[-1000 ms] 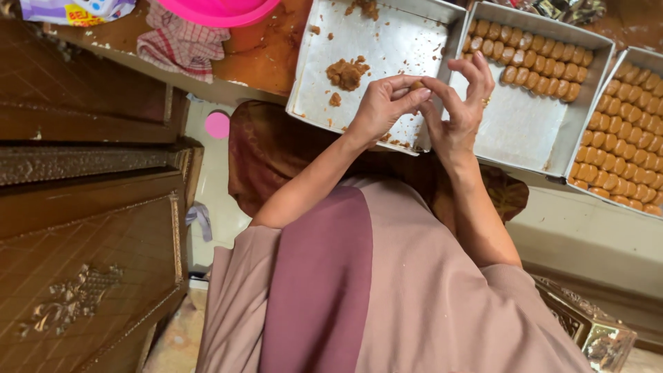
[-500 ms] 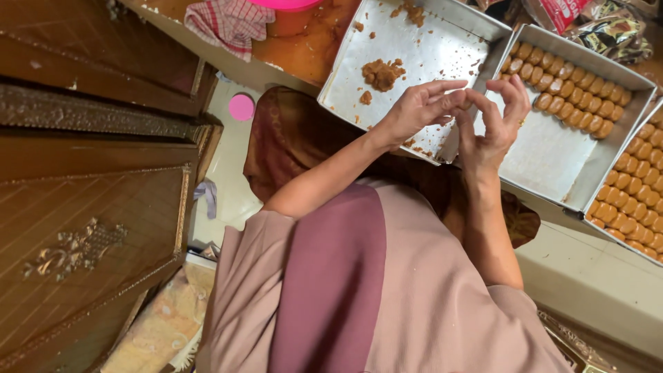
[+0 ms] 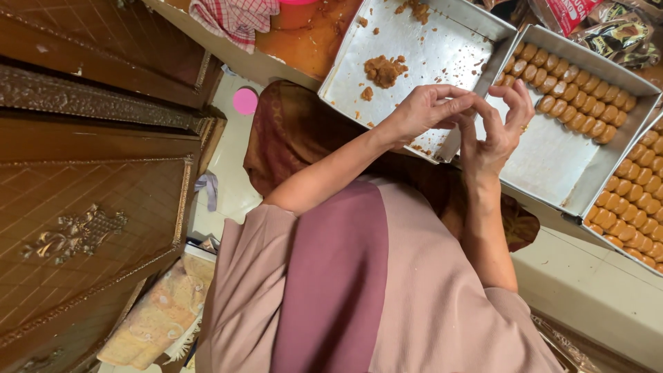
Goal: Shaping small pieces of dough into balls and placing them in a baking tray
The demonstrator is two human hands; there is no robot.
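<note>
While both hands meet over the near edge of the metal tray (image 3: 428, 48), the left hand (image 3: 425, 110) curls its fingers toward the right hand (image 3: 501, 128), fingertips pinched together; whether a bit of dough sits between them, I cannot tell. A brown dough lump (image 3: 385, 69) lies in that tray, beyond the hands. Right of that tray, a second tray (image 3: 552, 152) holds rows of shaped pieces (image 3: 573, 93). A checked cloth (image 3: 235, 17) lies left of it on the desk (image 3: 304, 34).

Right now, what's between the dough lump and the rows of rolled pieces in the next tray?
In the head view: bare tray floor with crumbs, then the two trays' walls.
</note>
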